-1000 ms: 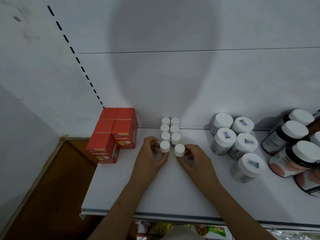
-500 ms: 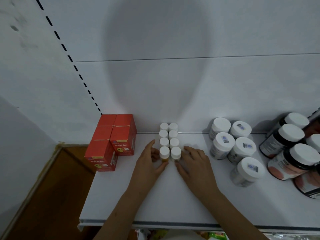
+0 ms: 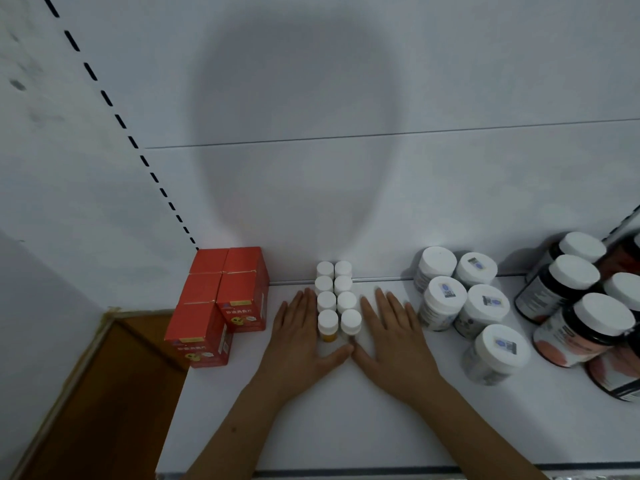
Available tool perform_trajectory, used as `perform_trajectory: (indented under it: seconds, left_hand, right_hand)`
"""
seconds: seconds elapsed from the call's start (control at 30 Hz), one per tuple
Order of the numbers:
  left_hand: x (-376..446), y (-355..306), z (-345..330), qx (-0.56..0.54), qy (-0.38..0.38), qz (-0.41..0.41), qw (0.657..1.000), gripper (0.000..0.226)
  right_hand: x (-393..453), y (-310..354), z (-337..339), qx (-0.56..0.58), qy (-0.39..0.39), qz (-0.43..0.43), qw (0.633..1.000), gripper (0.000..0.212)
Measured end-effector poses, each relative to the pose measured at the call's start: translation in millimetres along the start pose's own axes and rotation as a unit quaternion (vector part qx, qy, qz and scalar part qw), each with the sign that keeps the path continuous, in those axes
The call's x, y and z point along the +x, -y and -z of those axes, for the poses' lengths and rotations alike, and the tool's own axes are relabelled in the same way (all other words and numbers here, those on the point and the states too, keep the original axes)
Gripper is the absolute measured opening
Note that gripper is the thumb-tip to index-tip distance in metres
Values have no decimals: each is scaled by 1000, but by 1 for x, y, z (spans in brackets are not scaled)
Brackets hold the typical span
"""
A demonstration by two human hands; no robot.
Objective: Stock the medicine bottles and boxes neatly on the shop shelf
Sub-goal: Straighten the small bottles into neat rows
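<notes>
Small bottles point(image 3: 335, 299) squared two-wide at shelf point(image 3: 346, 427) back edge, left hand point(image 3: 300, 336) and right hand point(image 3: 391, 336) flat-fingered alongside; white jars point(image 3: 460, 303) rightward look unaligned, probably left.

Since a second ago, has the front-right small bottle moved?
Yes. The front-right small bottle slid left and back, closing against the front-left bottle to square the double row.

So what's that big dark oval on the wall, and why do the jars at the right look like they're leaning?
Head view: the oval on the shelf's back panel looks like a soft shadow, probably the person's head blocking a light behind them; the leaning dark jars at the right come from wide-angle distortion, strongest near the frame edges; light is dim and even, without glare.
</notes>
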State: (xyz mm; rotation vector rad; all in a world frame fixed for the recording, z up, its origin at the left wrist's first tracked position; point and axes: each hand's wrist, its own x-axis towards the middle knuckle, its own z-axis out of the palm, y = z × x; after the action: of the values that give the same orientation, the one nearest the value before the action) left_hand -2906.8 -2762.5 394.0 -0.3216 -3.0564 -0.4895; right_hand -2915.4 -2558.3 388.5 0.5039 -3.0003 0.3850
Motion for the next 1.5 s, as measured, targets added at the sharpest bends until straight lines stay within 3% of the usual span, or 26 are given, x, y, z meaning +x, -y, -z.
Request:
perform_trajectory:
  seconds: [0.3,0.47,0.83,1.0,1.17,1.3,1.5]
  left_hand:
    - [-1,1,1,-1,-20,-22,1000,92]
    - [0,2,2,6,2,-21,1000,96]
    - [-1,-1,2,24,5,-3,1000,96]
    - [-1,0,-1,30,7,-6,1000,97]
    - [0,0,-3,46,8,-10,999,96]
    - [1,2,-5,54,9,-14,998,94]
    - [1,2,-7,50,5,-13,999,96]
  right_hand:
    - [0,0,-1,0,-4,-2,1000,75]
    - [1,-2,-3,6,2,-1,1000,75]
    - [12,3,20,102,112,10,988,99]
    - [27,9,24,86,159,25,983,109]
    - [29,16,24,76,152,4,985,96]
    - [28,18,20,64,143,-2,988,108]
    - [28,19,17,53,136,-4,989,109]
